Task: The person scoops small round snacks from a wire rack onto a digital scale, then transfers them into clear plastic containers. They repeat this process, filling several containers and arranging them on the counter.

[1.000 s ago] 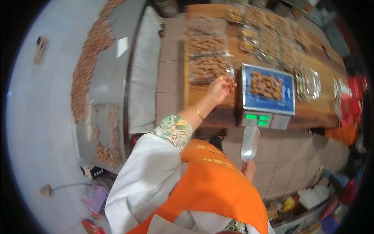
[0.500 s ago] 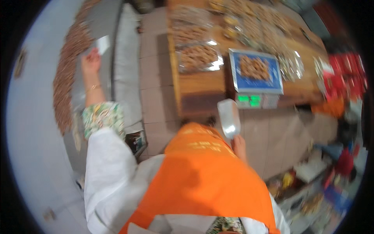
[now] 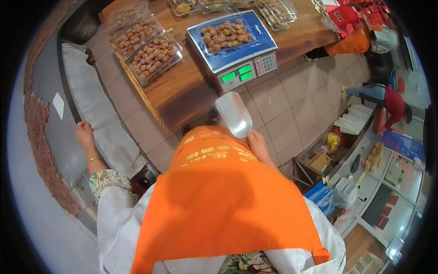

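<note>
My right hand (image 3: 258,143) grips a metal scoop (image 3: 234,114) near its handle end, its shallow bowl pointing away from me below the scale. The handle itself is mostly hidden by my fingers. My left hand (image 3: 85,134) is at the left, its fingers curled in with nothing visible in them. Near it, a white card (image 3: 59,105) lies on the grey surface. On the blue-topped digital scale (image 3: 262,41) sits a tray of round, sugar-dusted brown sweets (image 3: 226,36). Clear trays of similar sweets (image 3: 154,60) stand in a row on the wooden table (image 3: 188,86).
A long strip of brown material (image 3: 41,146) lines the far left. Pale cloth (image 3: 98,102) covers a ledge beside my left hand. More clear boxes (image 3: 277,13) stand at the back. At right are a person in a red top (image 3: 396,108) and a cluttered shelf (image 3: 319,162).
My view has turned, so the table and scale appear further left. My left hand has drawn back from the white card, its fingers curling in. My right hand still holds the scoop.
</note>
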{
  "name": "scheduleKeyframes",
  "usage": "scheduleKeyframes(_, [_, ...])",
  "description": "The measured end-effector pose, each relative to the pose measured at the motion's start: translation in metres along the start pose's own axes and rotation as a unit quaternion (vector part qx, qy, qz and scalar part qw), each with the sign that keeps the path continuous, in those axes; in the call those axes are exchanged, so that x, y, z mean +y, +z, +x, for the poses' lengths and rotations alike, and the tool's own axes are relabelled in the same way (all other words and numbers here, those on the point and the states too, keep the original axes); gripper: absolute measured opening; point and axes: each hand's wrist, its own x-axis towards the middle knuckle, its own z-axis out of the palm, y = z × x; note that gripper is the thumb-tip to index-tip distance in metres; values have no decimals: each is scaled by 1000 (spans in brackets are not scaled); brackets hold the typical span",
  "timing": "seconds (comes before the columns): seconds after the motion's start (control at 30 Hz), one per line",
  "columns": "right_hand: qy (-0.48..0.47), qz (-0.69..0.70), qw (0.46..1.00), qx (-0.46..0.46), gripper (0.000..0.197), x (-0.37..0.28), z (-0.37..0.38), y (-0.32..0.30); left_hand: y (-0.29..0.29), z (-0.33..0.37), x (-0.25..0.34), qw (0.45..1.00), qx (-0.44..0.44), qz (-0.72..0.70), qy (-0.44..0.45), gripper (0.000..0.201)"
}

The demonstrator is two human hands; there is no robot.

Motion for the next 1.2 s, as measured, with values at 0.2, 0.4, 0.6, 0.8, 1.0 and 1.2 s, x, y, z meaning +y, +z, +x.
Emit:
scheduleKeyframes(0.2, [34, -2, 999, -34, 25, 1, 10, -10, 32, -13, 87, 986, -3, -108, 129, 16])
scheduleKeyframes(0.4, [40, 40, 998, -17, 24, 12, 21, -15, 100, -67, 196, 935, -141, -264, 192, 14])
scheduleKeyframes(0.6, [36, 51, 998, -6, 21, 27, 33, -29, 145, -132, 301, 890, -179, -258, 330, 14])
scheduleKeyframes(0.8, [58, 95, 994, -4, 19, 36, 42, -39, 187, -124, 367, 881, -176, -241, 367, 13])
scheduleKeyframes(1.0, [90, 146, 985, 7, 19, 31, 43, -49, 193, -111, 394, 882, -142, -169, 417, 13])
scheduleKeyframes(1.2, [95, 124, 988, 8, 20, 35, 49, -58, 195, -118, 399, 871, -144, -75, 463, 23])
